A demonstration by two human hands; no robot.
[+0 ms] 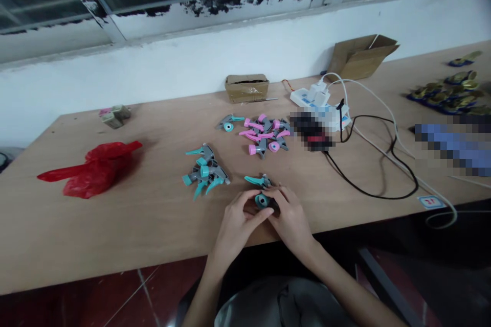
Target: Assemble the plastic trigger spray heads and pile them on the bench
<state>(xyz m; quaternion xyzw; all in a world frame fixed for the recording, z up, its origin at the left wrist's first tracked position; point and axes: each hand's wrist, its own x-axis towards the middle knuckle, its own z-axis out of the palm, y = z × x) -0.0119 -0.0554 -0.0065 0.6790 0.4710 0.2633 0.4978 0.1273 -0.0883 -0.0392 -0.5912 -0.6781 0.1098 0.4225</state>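
Observation:
Near the table's front edge, my left hand (238,219) and my right hand (290,215) come together around a grey and teal trigger sprayer head (262,201). Its round teal collar faces me between my fingers, which hide much of the body. A teal trigger (253,180) with grey behind it shows just beyond my fingertips; whether it belongs to the held piece I cannot tell. To the left lies a pile of teal and grey sprayer heads (209,170). Pink and grey sprayer heads (264,135) lie heaped farther back, with a single teal one (228,126) beside them.
A red plastic bag (95,168) and small boxes (114,116) are at the left. Along the wall stand a small carton (247,89) and an open cardboard box (356,59). A power strip (301,96) and loose cables (383,195) spread rightward, toward gold-coloured pieces (441,94).

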